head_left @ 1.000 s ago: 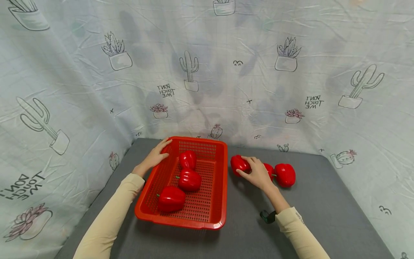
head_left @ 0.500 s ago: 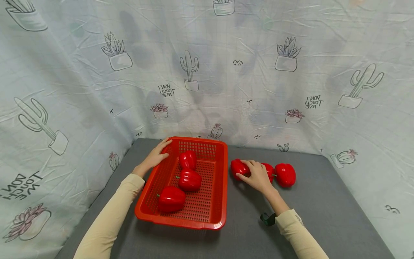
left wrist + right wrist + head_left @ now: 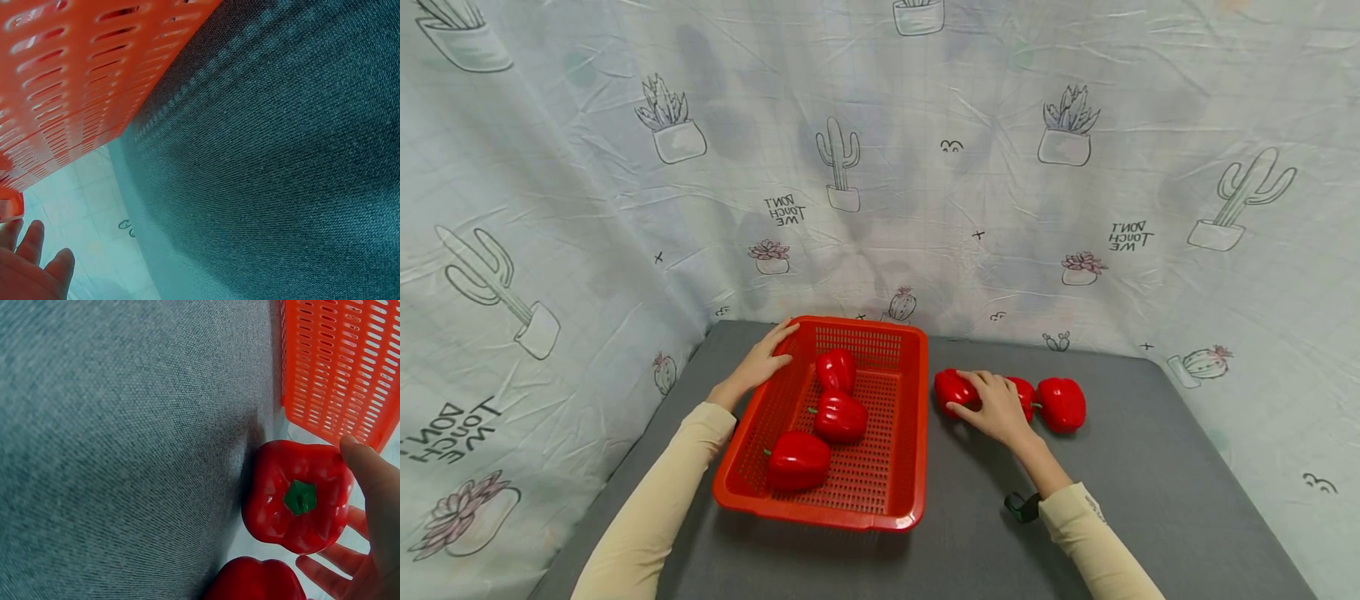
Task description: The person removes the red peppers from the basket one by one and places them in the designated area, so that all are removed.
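Note:
In the head view, my right hand (image 3: 997,408) holds a red bell pepper (image 3: 953,390) just right of the basket, thumb on one side and fingers on the other. The right wrist view shows its green stem end (image 3: 300,497), with the pepper at the table surface. My left hand (image 3: 758,365) lies along the far left rim of the red plastic basket (image 3: 912,450), fingers mostly straight, thumb over the inner side. Inside the basket lie three red bell peppers: a back one (image 3: 836,371), a middle one (image 3: 839,417) and a front one (image 3: 798,461).
Two more red peppers sit right of my right hand: one partly hidden (image 3: 1023,397) behind it and one fully visible (image 3: 1062,405). All stand on a grey table (image 3: 1150,500). A cactus-print curtain (image 3: 880,208) hangs behind and at the left.
My right hand and the pepper it holds came slightly down and nearer in the first half second, then stayed still. My left hand and the basket have not moved.

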`<state>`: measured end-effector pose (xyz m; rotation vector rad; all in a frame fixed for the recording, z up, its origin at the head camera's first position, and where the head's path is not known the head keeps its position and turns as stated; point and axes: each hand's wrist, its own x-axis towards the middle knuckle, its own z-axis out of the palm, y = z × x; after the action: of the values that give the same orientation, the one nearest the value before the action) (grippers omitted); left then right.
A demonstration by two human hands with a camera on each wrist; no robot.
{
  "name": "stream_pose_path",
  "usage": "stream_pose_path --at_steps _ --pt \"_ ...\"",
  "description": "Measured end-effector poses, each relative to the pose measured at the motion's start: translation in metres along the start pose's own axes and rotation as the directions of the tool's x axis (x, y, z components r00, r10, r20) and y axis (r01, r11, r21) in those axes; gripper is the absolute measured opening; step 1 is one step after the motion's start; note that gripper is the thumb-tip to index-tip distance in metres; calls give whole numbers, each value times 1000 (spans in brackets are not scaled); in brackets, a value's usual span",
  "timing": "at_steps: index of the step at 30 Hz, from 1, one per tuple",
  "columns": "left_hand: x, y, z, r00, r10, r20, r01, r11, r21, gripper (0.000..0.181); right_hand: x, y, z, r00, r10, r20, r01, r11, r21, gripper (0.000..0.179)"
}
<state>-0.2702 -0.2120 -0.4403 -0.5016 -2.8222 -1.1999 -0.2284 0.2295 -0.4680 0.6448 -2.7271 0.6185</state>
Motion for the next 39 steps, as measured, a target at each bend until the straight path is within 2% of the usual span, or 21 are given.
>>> stream_pose_path --at_steps 11,20,31,39 --pt "-2 -1 3 1000 -11 -5 11 1000 -7 61 0 2 2 1000 -28 -6 28 999 -19 60" --pt "-2 -2 4 1000 -4 -16 4 1000 -9 62 7 -3 -6 999 -48 -11 48 999 6 57" --pt "-4 -1 4 1000 -9 -2 9 1000 -4 61 23 -17 -21 997 -73 -9 73 997 8 58" --pt "-3 0 2 1000 -4 1 4 1000 -14 61 39 -38 -32 995 -103 -12 103 995 1 59"
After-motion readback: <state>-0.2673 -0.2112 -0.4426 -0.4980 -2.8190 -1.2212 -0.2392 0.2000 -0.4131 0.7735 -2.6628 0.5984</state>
